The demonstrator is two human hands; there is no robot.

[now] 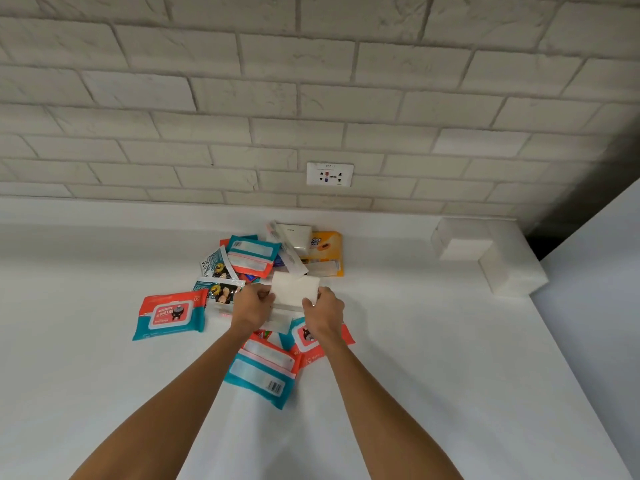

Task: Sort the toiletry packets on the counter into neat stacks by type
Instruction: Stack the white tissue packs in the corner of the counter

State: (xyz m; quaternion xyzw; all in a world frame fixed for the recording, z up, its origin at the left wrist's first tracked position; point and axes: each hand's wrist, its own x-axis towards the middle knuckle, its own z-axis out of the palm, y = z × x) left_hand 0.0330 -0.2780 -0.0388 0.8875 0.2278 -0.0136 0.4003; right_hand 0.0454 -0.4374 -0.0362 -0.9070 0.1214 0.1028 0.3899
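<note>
The smooth white counter [104,393] runs along a wall of pale painted bricks [242,98] with a white power socket [329,174], and colourful toiletry packets [254,258] lie on it in a loose heap. Above this heap the left hand [252,303] and the right hand [323,311] both pinch one flat white square packet [294,289] by its lower corners, and a red and teal wipes pack [170,315] lies alone left of the heap.

Loose pile of packets [254,258] mid-counter [86,393] near back edge, one wipes pack [170,315] apart at pile's left, another [263,372] at its front, box [462,239] by back right corner, socket [329,174] on wall behind.
</note>
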